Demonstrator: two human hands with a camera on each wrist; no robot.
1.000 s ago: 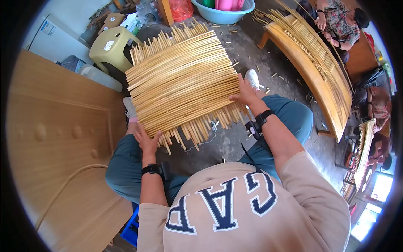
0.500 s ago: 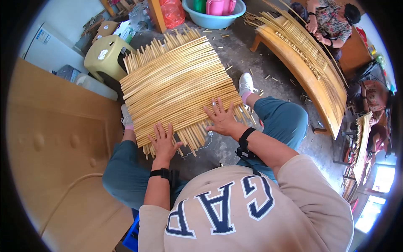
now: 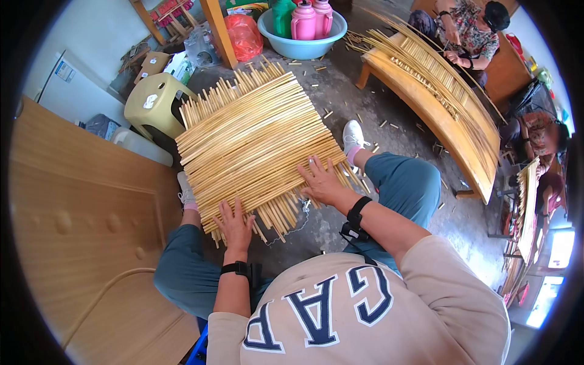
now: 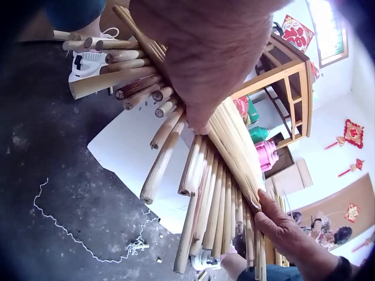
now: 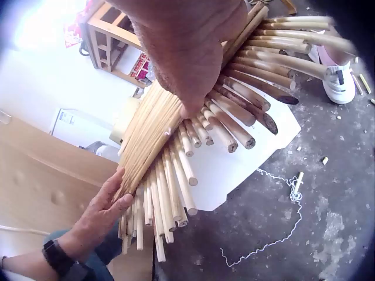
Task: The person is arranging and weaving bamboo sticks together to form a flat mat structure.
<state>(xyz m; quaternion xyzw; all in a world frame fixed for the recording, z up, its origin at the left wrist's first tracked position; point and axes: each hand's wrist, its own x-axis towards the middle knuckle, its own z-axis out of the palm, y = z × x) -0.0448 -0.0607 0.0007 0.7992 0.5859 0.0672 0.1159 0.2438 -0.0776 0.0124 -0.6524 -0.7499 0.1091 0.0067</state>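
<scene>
A mat of thin straw-coloured reed sticks, laid side by side, rests between the person's legs. Under it, a lower layer of sticks runs crosswise, its cut ends jutting past the near and far edges. My left hand lies on the mat's near edge toward the left corner, fingers spread flat. The right hand rests farther right along that edge, with its fingers also spread over the top sticks. A white board shows beneath the stick ends in the left wrist view.
White string trails on the floor near the stick ends. A wooden cabinet stands left, a plastic stool beyond it. A blue basin holds thermos flasks. At right, people work by a long wooden bench.
My hands have left the mat's two side corners and moved inward along its near edge, with fingers now spread on top. In the last half second they have barely shifted.
</scene>
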